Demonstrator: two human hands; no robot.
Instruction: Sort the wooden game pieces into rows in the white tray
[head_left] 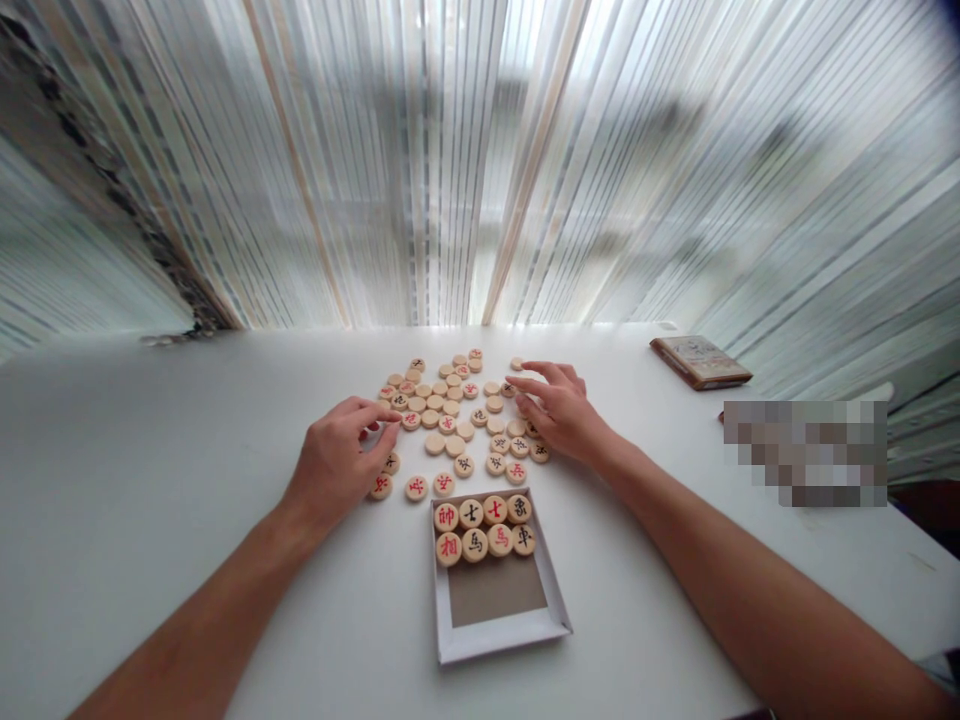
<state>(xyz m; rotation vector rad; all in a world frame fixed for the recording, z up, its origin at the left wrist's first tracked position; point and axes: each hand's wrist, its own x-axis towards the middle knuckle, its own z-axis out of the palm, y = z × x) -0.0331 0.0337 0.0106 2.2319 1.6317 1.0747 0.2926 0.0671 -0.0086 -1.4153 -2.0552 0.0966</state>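
Note:
Many round wooden xiangqi pieces (434,403) lie loosely spread on the white table, some face down and others showing red or black characters. My left hand (341,450) is at the left side of the spread, thumb and index fingertips by a red-marked piece (410,420); nothing shows between them. Over the right side, my right hand (559,405) has its fingers apart, the fingertips close above or touching several pieces, partly covering them. Nearer to me lies a shallow white box (502,636), with two rows of pieces (475,544) face up at its far end.
A flat brown-edged box or book (701,360) lies at the right rear of the white table (337,620). A blurred-out object (810,450) sits nearer at the right edge. Striped sheer curtains (450,170) hang behind the table.

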